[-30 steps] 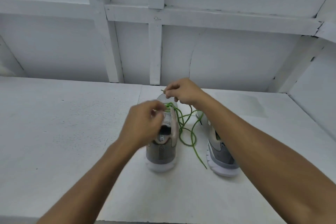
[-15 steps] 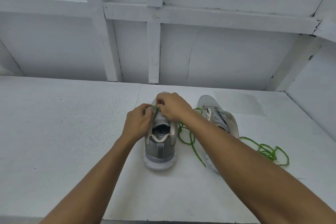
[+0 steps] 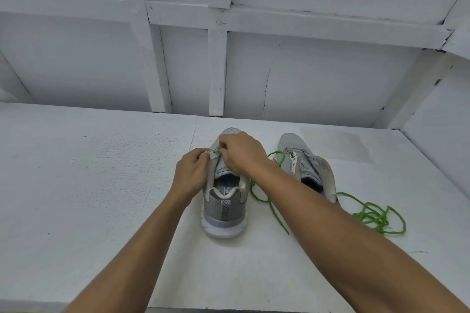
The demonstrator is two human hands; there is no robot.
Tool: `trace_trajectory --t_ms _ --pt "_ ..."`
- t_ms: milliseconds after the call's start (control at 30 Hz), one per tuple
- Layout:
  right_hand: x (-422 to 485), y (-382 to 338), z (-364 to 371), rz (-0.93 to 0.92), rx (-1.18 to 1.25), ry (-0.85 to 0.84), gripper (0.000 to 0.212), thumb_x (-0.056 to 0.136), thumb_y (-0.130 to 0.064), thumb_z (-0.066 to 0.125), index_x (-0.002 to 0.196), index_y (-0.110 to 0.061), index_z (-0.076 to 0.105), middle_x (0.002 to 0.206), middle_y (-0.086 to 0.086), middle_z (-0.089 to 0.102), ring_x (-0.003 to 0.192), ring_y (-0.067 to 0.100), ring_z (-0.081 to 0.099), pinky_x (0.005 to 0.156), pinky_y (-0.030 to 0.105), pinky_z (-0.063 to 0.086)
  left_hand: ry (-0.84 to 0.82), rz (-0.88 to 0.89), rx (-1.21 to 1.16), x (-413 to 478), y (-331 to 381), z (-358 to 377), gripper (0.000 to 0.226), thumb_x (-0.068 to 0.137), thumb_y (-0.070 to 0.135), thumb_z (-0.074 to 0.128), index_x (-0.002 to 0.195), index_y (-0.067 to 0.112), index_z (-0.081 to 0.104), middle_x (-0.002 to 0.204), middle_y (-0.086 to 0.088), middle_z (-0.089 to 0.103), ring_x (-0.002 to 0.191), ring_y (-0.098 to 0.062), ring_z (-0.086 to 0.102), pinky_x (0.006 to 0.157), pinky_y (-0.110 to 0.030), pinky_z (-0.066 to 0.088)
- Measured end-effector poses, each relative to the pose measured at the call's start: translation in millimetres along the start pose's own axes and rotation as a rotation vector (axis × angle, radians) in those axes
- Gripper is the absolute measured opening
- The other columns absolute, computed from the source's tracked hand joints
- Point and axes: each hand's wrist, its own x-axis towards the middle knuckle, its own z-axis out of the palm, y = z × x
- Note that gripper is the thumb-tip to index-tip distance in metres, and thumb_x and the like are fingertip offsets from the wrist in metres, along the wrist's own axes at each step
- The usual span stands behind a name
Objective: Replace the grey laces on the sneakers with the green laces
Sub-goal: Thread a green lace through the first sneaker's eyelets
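The fingers (image 3: pixel 206 157) of the left hand (image 3: pixel 192 175) pinch the left eyelet edge of the nearer grey mesh sneaker (image 3: pixel 225 185), while the fingers (image 3: pixel 223 152) of the right hand (image 3: pixel 241 154) close on a short bit of bright green lace (image 3: pixel 216 148) at that same edge, near the toe end of the lacing. Both hands meet over the tongue, fingertips almost touching. This sneaker stands upright on the white painted bench (image 3: pixel 89 173), heel toward the camera, its white sole and grey heel with a striped pull tab in clear view. The green lace trails out from under the right wrist and curls over the bench between the two shoes, one end lying loose toward the front. A second grey mesh sneaker (image 3: pixel 305 162) sits just to the right, tipped a little outward, its tongue open; no grey laces can be made out on either shoe. Beyond its heel, a second loose green lace (image 3: pixel 373 216) lies in a tangle on the bench. Both bare forearms reach in from the bottom edge. Behind the bench rises a white panelled wall (image 3: pixel 305 71) with white battens.
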Motion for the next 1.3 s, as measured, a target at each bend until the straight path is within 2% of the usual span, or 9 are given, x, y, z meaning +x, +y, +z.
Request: trace_trajectory --t_ms 233,467,700,867,967,1033,1100,1200,1300 --pt "1.4 -5.6 3.4 0.002 -0.006 0.019 0.018 0.094 -0.017 0.05 0.103 -0.019 0.066 0.102 0.005 0.066 0.096 0.027 0.059 0.069 0.03 0.037 -0.002 0.036 0.016 -2.6 3.7 -0.8 0.029 0.098 0.023 0.042 0.099 0.013 0.069 0.098 -0.003 0.069 0.094 -0.021 0.061 0.082 -0.039 0.049" --pt "-1.1 -10.0 8.0 -0.05 -0.098 0.068 0.015 0.097 -0.018 0.048 0.111 -0.016 0.052 0.088 0.002 0.063 0.083 0.026 0.053 0.089 0.039 0.033 -0.153 -0.101 -0.182 9.1 6.9 -6.4 0.034 0.101 0.038 0.039 0.103 0.021 0.069 0.096 0.003 0.071 0.089 -0.016 0.065 0.075 -0.032 0.05" --pt "-9.2 -7.5 4.4 -0.002 0.006 0.083 0.027 0.093 -0.009 0.049 0.118 -0.015 0.043 0.093 0.005 0.05 0.09 0.025 0.039 0.08 0.037 0.027 -0.187 -0.039 -0.22 26.0 -0.9 -12.1 0.016 0.097 0.024 0.057 0.089 0.015 0.068 0.085 -0.001 0.07 0.073 -0.015 0.063 0.067 -0.03 0.047" --pt "-45.5 4.5 8.5 0.134 0.282 0.365 0.028 0.086 -0.015 0.06 0.113 -0.013 0.052 0.109 0.005 0.05 0.101 0.024 0.045 0.079 0.033 0.035 0.024 -0.286 -1.03 67.7 -11.9 -44.4 0.022 0.106 0.018 0.035 0.107 0.004 0.051 0.103 -0.008 0.066 0.094 -0.024 0.069 0.086 -0.037 0.054" --pt "-80.1 6.0 9.7 0.326 0.574 0.304 0.022 0.09 -0.026 0.064 0.098 -0.014 0.048 0.095 -0.002 0.048 0.081 0.009 0.048 0.067 0.023 0.036 0.218 -0.313 -1.519 94.3 -4.3 -93.8 0.029 0.103 0.01 0.034 0.08 0.01 0.051 0.069 -0.001 0.058 0.054 -0.011 0.06 0.054 -0.025 0.052" --pt "-92.0 7.3 16.8 0.384 0.67 0.222 0.025 0.092 -0.032 0.063 0.096 -0.013 0.048 0.083 -0.005 0.051 0.066 0.001 0.05 0.056 0.015 0.038 0.231 -0.251 -1.319 94.1 10.0 -106.8 0.028 0.098 0.004 0.038 0.075 0.016 0.048 0.059 0.005 0.048 0.039 -0.005 0.041 0.037 -0.016 0.032" --pt "-94.1 8.6 22.2 0.413 0.72 0.197 0.025 0.094 -0.037 0.06 0.096 -0.014 0.049 0.075 -0.006 0.054 0.062 0.002 0.052 0.053 0.013 0.04 0.07 -0.181 -0.779 83.9 20.7 -92.9 0.023 0.099 0.007 0.041 0.086 0.021 0.054 0.061 0.005 0.046 0.037 -0.005 0.032 0.034 -0.015 0.022" --pt "-90.2 11.0 26.7 0.422 0.737 0.193 0.025 0.094 -0.04 0.057 0.094 -0.015 0.051 0.073 -0.003 0.057 0.073 0.015 0.057 0.058 0.022 0.041 -0.391 0.088 0.291 51.1 23.7 -50.6 0.02 0.102 0.025 0.046 0.09 0.025 0.063 0.067 0.002 0.059 0.051 -0.01 0.045 0.045 -0.019 0.034" --pt "-90.9 12.4 31.6 0.43 0.75 0.208 0.025 0.095 -0.039 0.058 0.093 -0.015 0.051 0.073 -0.003 0.055 0.071 0.015 0.054 0.057 0.021 0.038 -0.482 0.255 0.665 41.0 18.9 -33.9 0.03 0.101 0.031 0.045 0.078 0.018 0.061 0.07 0.005 0.063 0.066 -0.011 0.055 0.059 -0.024 0.039"
